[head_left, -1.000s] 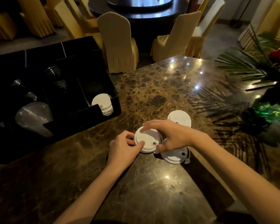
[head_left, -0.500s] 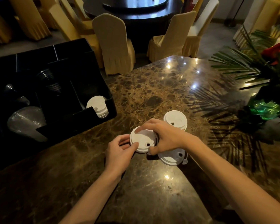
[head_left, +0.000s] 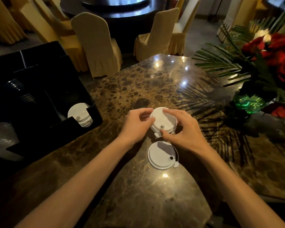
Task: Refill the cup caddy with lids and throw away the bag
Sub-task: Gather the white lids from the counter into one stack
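Observation:
A small stack of white cup lids (head_left: 162, 121) sits mid-table, gripped from both sides: my left hand (head_left: 136, 125) pinches its left rim and my right hand (head_left: 186, 132) holds its right and near edge. One single white lid (head_left: 162, 155) lies flat on the marble just in front of the stack, untouched. The black cup caddy (head_left: 44, 102) stands at the left; a row of white lids (head_left: 80, 114) lies in its front right slot. No bag is in view.
Clear plastic cups (head_left: 2, 134) lie in the caddy's left part. A flower arrangement with red blooms and palm leaves (head_left: 262, 76) stands on the right of the marble table (head_left: 138, 195). Cloth-covered chairs (head_left: 95, 43) and a dark round table stand beyond the far edge.
Both hands carried the held lid away from me and onto the farther lid, forming a stack. The nearer lid stays on the table, now uncovered by my right hand.

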A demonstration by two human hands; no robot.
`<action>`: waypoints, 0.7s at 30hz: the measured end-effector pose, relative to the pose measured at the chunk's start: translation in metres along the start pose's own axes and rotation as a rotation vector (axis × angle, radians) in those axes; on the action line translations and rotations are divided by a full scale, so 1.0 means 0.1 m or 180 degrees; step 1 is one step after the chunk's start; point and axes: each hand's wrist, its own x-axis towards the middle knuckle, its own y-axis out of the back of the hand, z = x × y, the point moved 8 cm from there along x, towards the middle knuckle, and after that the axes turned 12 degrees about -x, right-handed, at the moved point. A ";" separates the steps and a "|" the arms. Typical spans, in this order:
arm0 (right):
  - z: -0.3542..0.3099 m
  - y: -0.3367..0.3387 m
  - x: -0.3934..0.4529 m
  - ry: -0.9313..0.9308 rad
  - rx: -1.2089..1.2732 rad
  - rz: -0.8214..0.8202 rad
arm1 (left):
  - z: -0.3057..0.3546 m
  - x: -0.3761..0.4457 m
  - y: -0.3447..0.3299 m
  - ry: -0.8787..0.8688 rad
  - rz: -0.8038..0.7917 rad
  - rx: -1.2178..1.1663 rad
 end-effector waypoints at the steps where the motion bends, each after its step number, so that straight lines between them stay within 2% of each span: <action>1: 0.05 0.00 -0.02 -0.0068 -0.0033 0.0016 | -0.02 0.04 -0.06 -0.0009 -0.0056 0.0079; 6: 0.21 -0.10 -0.03 -0.0332 -0.0153 0.0010 | -0.16 0.20 -0.20 -0.0004 -0.0243 0.0215; 15: 0.33 -0.26 0.04 -0.0621 -0.0184 -0.0034 | -0.26 0.33 -0.20 -0.0108 -0.0194 0.0325; 21: 0.32 -0.29 0.07 -0.0613 -0.0285 -0.0015 | -0.28 0.33 -0.23 -0.0051 -0.0334 0.0459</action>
